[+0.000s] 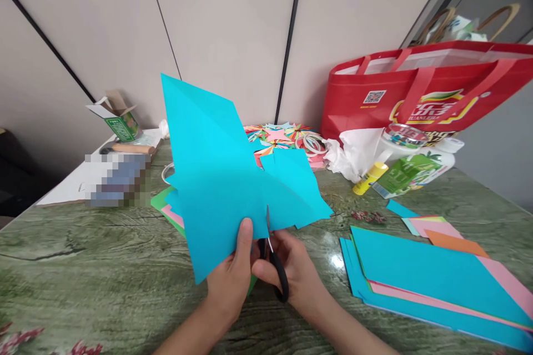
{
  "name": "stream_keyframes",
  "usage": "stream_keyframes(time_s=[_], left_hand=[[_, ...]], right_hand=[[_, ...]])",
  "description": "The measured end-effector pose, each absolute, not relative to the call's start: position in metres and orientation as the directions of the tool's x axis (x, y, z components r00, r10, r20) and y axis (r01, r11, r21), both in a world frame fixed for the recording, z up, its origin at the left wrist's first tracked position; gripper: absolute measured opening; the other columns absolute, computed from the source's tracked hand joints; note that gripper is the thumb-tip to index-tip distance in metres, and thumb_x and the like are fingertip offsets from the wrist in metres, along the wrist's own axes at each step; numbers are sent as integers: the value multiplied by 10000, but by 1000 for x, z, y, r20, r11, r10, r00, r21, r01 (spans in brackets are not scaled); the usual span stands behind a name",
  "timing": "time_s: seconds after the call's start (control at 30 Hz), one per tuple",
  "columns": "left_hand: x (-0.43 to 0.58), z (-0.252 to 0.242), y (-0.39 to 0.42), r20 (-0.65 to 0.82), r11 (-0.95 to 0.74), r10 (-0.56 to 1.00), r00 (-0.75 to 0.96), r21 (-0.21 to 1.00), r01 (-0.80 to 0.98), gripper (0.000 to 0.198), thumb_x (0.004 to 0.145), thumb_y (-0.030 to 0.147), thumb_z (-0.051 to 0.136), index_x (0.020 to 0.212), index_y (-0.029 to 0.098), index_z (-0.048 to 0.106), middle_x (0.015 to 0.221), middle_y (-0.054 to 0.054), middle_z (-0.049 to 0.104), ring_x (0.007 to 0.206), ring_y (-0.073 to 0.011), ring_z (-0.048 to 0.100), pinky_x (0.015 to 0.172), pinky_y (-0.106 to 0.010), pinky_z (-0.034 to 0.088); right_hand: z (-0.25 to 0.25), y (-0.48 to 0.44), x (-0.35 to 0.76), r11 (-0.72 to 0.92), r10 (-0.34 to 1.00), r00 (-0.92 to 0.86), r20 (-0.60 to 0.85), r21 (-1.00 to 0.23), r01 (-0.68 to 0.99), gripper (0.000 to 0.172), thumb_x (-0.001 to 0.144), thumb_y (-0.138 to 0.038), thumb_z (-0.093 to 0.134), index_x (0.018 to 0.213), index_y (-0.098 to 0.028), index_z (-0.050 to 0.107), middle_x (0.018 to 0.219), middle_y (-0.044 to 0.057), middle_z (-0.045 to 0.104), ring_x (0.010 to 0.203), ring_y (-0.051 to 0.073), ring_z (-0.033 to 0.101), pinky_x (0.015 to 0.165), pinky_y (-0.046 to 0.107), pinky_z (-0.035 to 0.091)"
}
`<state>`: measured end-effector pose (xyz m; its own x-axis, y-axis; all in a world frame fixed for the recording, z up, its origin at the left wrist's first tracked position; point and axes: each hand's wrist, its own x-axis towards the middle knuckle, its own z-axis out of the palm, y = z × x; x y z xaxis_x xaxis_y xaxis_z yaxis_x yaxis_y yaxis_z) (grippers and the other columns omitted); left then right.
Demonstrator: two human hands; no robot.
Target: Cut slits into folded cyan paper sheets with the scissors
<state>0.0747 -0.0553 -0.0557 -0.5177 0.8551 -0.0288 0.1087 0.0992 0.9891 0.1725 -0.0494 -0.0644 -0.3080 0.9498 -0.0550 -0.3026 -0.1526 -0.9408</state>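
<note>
My left hand pinches the lower edge of a large folded cyan paper sheet, thumb on the front, holding it upright above the table. My right hand is closed on black-handled scissors, whose blades point up into a slit in the paper's bottom edge. The paper has several cut notches and flaps on its right side.
A stack of cyan, pink and orange sheets lies at right on the green marbled table. Behind are a red shopping bag, yellow glue stick, green carton, crumpled white tissue, colourful paper cutouts, and a small open box.
</note>
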Motion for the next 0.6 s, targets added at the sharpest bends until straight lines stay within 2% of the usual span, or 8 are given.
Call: stream_keyframes(time_s=[0.17, 0.33, 0.6], left_hand=[[74, -54, -56, -49, 138, 837, -544, 983, 124, 401, 645, 439, 614, 979, 218, 628, 1170, -65, 580, 1097, -295, 495, 943, -403, 393], [73, -53, -55, -10, 105, 844, -536, 983, 147, 377, 651, 424, 609, 962, 213, 636, 1145, -61, 598, 1090, -292, 502, 943, -404, 392], [74, -53, -54, -4, 107, 834, -552, 982, 154, 375, 644, 424, 614, 951, 209, 641, 1128, -72, 608, 1083, -304, 507, 941, -423, 388]], right_hand=[[-66, -49, 172, -150, 948, -314, -49, -940, -306, 476, 459, -486, 752, 723, -174, 506, 612, -11, 522, 583, 142, 469, 536, 248, 394], [-68, -49, 172, -160, 949, -311, -57, -935, -316, 465, 447, -455, 768, 677, -173, 479, 594, -28, 490, 544, 116, 427, 502, 229, 356], [-66, -50, 172, -172, 946, -318, -63, -929, -328, 447, 451, -418, 780, 682, -155, 503, 567, -32, 501, 503, 92, 405, 468, 211, 338]])
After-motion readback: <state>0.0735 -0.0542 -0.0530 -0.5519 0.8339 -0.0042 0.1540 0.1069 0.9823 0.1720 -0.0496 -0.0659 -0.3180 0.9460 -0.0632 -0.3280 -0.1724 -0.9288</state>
